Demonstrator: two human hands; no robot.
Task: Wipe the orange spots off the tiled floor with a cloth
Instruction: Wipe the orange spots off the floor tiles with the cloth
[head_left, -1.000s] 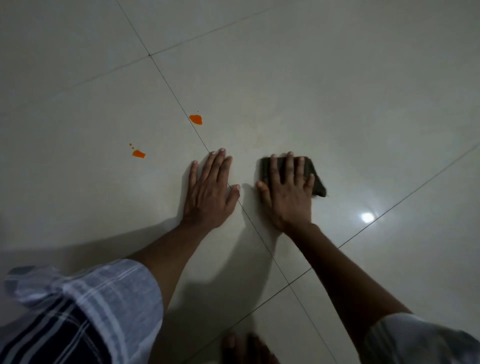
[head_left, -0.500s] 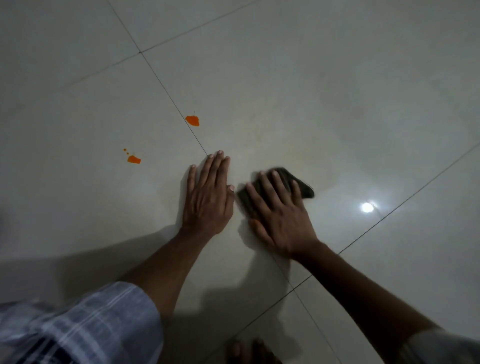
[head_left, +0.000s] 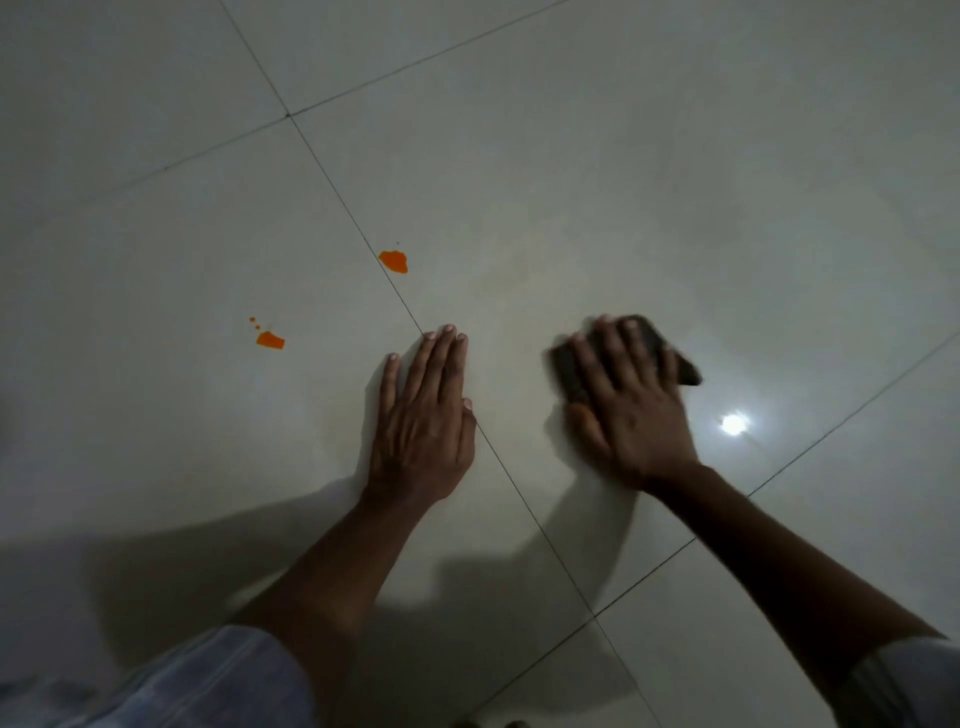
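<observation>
A dark folded cloth (head_left: 660, 345) lies on the pale tiled floor (head_left: 597, 171), pressed flat under my right hand (head_left: 631, 410), whose fingers are spread over it and blurred. My left hand (head_left: 423, 421) rests palm down on the floor to the left of it, fingers together, holding nothing. One orange spot (head_left: 394, 261) sits just beside a grout line, ahead of my left fingertips. A second orange spot (head_left: 270, 340) with a few tiny droplets above it lies further left. A faint yellowish smear (head_left: 511, 283) marks the tile ahead of the cloth.
Dark grout lines (head_left: 332, 182) cross the floor diagonally. A bright lamp reflection (head_left: 733, 424) shines on the tile right of my right hand. A striped sleeve (head_left: 197, 686) fills the lower left corner.
My right hand has slid the cloth to the right, away from my left hand, after first sweeping it left against the thumb. My left hand has stayed planted. Both orange spots are unchanged.
</observation>
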